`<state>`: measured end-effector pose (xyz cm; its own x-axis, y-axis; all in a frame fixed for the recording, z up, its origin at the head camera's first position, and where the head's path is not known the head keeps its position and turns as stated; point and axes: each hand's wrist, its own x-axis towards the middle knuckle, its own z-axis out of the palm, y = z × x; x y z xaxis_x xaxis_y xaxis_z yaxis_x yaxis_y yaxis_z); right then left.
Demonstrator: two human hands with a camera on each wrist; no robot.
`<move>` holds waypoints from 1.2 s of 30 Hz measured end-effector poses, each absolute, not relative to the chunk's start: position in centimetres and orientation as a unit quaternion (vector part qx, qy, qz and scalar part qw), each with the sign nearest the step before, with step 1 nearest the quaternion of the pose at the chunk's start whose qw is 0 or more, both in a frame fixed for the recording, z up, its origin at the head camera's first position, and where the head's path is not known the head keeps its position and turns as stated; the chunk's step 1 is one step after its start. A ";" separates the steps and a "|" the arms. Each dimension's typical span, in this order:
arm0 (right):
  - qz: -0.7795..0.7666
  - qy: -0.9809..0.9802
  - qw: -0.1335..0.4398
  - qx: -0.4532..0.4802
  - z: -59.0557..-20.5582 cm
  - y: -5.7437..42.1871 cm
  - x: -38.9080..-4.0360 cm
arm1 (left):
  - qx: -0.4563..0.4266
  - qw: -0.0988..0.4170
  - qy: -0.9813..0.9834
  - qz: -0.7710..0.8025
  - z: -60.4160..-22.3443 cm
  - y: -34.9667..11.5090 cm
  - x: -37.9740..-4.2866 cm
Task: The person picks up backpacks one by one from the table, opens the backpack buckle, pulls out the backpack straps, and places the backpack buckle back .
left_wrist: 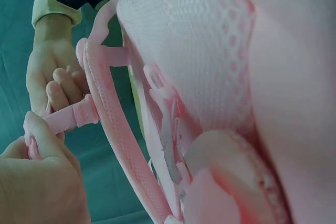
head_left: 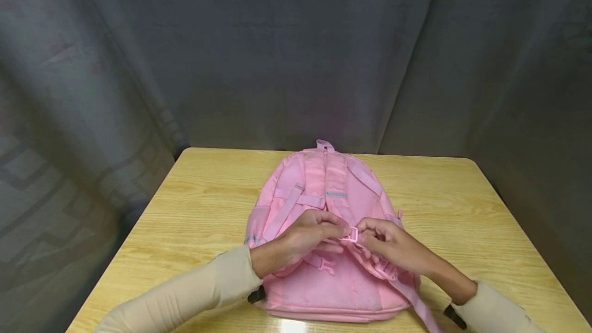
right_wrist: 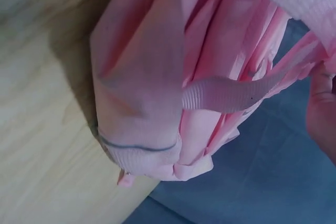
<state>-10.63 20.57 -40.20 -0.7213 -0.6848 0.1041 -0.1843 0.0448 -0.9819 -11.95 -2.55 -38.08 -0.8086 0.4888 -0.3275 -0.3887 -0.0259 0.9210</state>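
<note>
From where I stood, the left hand (head_left: 310, 233) had its grip clamped on a pink buckle (head_left: 354, 235); the right hand (head_left: 393, 245), fingers curled, pinched the strap (left_wrist: 65, 119) just beside it, over the backpack (head_left: 324, 292) on the bench (head_left: 194, 204).

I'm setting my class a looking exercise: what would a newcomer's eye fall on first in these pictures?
Probably the pink backpack, lying on the wooden table, strap side up. Next, over its lower half, the left hand pinches a pink buckle, and the right hand grips the strap just beside it. The dark curtain behind makes the pink stand out.
</note>
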 end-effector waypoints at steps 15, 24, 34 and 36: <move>-0.651 0.670 0.220 -0.280 -40.5 20.2 -10.3 | 0.040 0.306 0.644 0.700 -38.3 -2.6 -11.6; -0.661 0.657 0.237 -0.274 -40.6 20.1 -10.2 | 0.048 0.307 0.651 0.693 -38.3 -2.7 -11.4; -0.687 0.619 0.246 -0.291 -40.8 19.9 -10.3 | 0.045 0.310 0.657 0.686 -38.6 -2.9 -11.3; -0.682 0.625 0.244 -0.290 -40.7 20.0 -10.4 | 0.046 0.314 0.653 0.688 -38.7 -3.0 -11.3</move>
